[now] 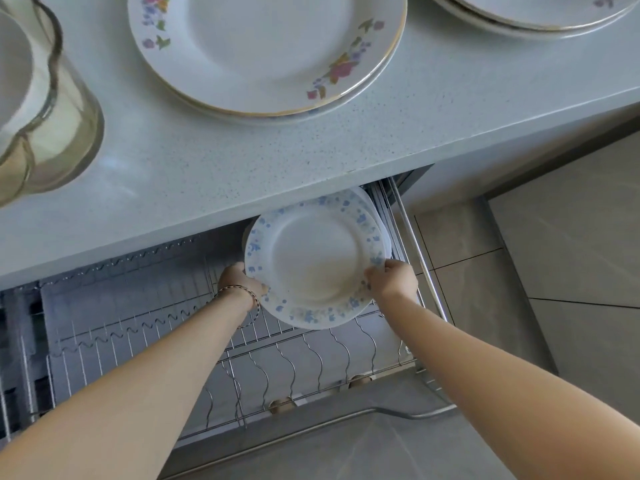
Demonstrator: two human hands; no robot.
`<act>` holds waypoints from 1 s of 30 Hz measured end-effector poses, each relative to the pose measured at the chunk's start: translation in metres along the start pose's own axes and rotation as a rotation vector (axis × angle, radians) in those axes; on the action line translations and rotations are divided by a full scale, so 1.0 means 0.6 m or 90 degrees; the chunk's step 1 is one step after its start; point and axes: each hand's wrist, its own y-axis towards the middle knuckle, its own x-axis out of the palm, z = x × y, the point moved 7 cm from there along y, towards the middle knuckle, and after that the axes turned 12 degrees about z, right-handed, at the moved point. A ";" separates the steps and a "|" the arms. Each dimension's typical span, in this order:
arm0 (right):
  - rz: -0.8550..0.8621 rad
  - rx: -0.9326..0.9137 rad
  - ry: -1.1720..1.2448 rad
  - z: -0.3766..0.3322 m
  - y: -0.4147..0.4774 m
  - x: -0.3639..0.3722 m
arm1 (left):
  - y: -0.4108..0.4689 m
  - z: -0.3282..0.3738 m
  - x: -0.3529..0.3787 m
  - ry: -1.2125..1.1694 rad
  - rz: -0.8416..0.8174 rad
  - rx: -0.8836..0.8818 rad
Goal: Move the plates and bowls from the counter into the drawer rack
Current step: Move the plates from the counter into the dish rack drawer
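A white plate with a blue flower rim (317, 261) is held tilted over the right end of the wire drawer rack (287, 362). My left hand (239, 280) grips its lower left edge and my right hand (393, 277) grips its right edge. Behind it at least one more white plate (375, 211) stands in the rack, mostly hidden. On the counter (207, 161) above lies a stack of flowered, gold-rimmed plates (266, 50); another stack (533, 12) is at the top right.
Wavy-edged glass bowls (41, 109) stand on the counter's left end. The open drawer's left part holds a low wire section (114, 306). Its metal front rail (346, 420) runs below my arms. Tiled floor (554, 258) lies to the right.
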 end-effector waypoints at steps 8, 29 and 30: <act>0.011 -0.010 0.027 0.007 0.003 0.019 | 0.009 0.025 0.004 0.033 0.040 0.057; -0.190 -0.014 -0.186 0.011 -0.062 0.012 | -0.090 0.060 -0.019 0.107 0.018 0.054; -0.225 -0.060 -0.237 -0.011 -0.075 -0.010 | -0.123 0.085 -0.022 0.123 -0.025 0.124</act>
